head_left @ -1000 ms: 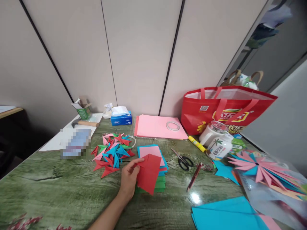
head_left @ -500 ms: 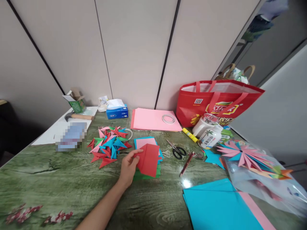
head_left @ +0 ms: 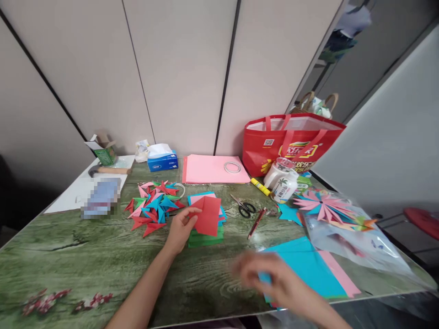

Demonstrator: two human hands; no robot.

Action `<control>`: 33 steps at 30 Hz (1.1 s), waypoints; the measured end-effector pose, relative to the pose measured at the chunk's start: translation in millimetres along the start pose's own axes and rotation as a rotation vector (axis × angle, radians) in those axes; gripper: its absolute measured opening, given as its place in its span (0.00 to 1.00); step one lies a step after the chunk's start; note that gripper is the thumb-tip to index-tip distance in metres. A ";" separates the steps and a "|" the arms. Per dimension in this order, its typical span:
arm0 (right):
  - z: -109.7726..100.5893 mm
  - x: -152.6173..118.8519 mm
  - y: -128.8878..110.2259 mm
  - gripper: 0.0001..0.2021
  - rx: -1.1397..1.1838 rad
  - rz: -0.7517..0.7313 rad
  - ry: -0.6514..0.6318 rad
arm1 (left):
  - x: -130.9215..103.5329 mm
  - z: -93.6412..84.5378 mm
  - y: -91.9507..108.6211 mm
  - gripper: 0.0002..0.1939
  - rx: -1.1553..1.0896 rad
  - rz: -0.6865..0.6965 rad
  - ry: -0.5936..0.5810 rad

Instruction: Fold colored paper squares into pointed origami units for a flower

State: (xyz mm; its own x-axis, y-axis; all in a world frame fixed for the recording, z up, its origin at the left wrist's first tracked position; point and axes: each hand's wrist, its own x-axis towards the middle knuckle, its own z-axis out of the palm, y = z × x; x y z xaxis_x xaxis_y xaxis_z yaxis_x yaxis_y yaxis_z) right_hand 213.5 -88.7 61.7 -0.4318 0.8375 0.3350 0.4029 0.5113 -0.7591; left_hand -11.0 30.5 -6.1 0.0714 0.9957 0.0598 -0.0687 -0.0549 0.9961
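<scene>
Between thumb and fingers, my left hand (head_left: 182,228) grips a creased red sheet of paper (head_left: 209,215) by its left edge. Beneath and behind it lie a stack of blue and pink paper (head_left: 201,197) and some green paper (head_left: 207,241). My right hand (head_left: 262,274) is in the air over the table's front part, blurred by motion, partly in front of the large blue sheets (head_left: 295,260). Whether its fingers hold anything cannot be made out. Left of the red sheet sits a pile of folded paper points (head_left: 156,205) in red, blue, pink and green.
Scissors (head_left: 245,208), a dark red pen-like tool (head_left: 256,224) and a yellow glue stick (head_left: 260,186) lie to the right. Behind them stand a white bottle (head_left: 284,186) and a red bag (head_left: 255,148). A hammer (head_left: 111,170) and tissue box (head_left: 163,162) are at the back left.
My right hand has come into view at the lower right. My left hand still holds the red sheet, now a little more upright. The whole view has shifted slightly.
</scene>
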 end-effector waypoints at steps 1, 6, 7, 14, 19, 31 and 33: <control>-3.9 17.4 9.5 0.09 -0.071 -0.009 0.034 | 0.3 0.6 3.7 0.14 -0.010 -0.001 -0.029; -0.6 78.0 46.9 0.16 -0.424 -0.220 0.015 | 2.8 0.5 19.1 0.17 -0.057 -0.037 -0.069; 3.8 83.4 52.2 0.15 -0.441 -0.244 -0.006 | 3.3 -0.1 21.3 0.17 -0.059 -0.047 -0.064; 31.7 98.9 74.7 0.04 -0.326 -0.288 0.148 | 5.6 6.2 21.3 0.17 -0.174 -0.066 -0.038; 47.2 103.6 74.5 0.05 -0.111 -0.108 0.304 | 5.7 14.0 10.8 0.17 -0.227 -0.075 -0.031; 67.2 109.3 91.1 0.10 0.245 0.262 0.487 | 3.2 10.7 11.7 0.27 -0.319 -0.099 -0.253; 68.7 110.0 94.1 0.11 0.298 0.291 0.507 | 4.4 11.2 7.4 0.28 -0.293 -0.089 -0.236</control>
State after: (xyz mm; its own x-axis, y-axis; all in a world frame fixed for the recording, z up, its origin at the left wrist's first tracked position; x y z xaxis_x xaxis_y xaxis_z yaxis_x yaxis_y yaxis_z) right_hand 148.4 38.3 -11.2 0.1250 0.9579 0.2587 0.1736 0.2356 -0.9562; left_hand -0.1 33.6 2.2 0.3142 0.9491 0.0213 -0.3309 0.0884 0.9395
